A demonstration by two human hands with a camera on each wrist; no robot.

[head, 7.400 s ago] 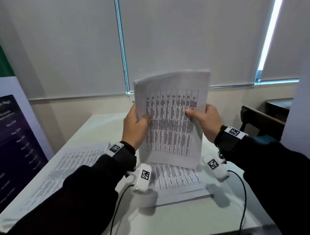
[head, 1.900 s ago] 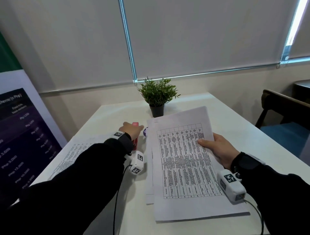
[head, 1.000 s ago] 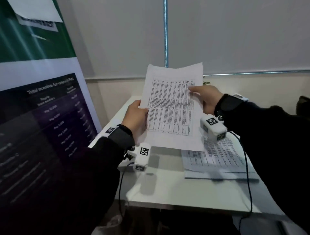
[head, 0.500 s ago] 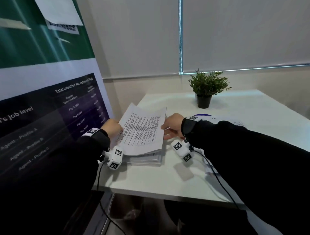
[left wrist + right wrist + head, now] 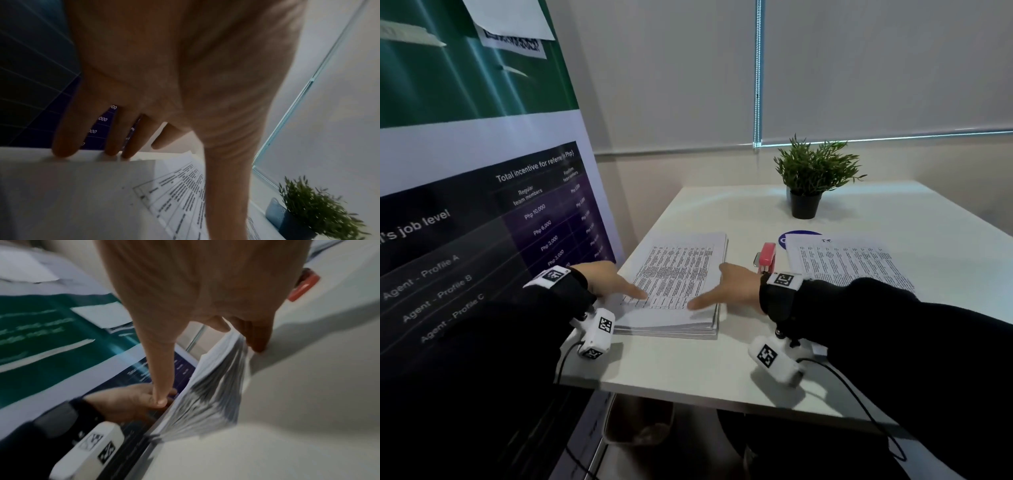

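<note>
- Head view: a stack of printed sheets (image 5: 677, 274) lies flat on the white bench (image 5: 688, 359), close to its front left corner.
- The left hand (image 5: 602, 279) is set against the stack's left edge, and its thumb lies straight across the top sheet.
- The right hand (image 5: 736, 286) is set against the stack's right edge, with its thumb also laid flat on the top sheet and pointing at the other thumb.
- Neither grip is closed: the fingers are extended and nothing is lifted.
- A red stapler (image 5: 767, 258) sits just beside the stack, behind the right hand.
- Further right lies a second pile of papers (image 5: 849, 263), and a potted plant (image 5: 811, 178) stands behind it.
- A printed banner (image 5: 482, 222) stands at the bench's left side.
- Left wrist view: the left hand (image 5: 174, 81) has its fingers (image 5: 65, 142) straight, and their tips touch the stack of printed sheets (image 5: 82, 194) along its edge.
- The thumb reaches out over the printed table on the top sheet.
- The potted plant (image 5: 308, 211) shows at the lower right.
- Right wrist view, blurred: the right hand (image 5: 195, 288) has its fingertips (image 5: 255, 340) down at the stack's side, where the stack of printed sheets (image 5: 211, 394) shows its layered edge.
- Its thumb is stretched towards the left hand (image 5: 131, 400) across the stack.
- The red stapler (image 5: 304, 287) shows behind the hand.
</note>
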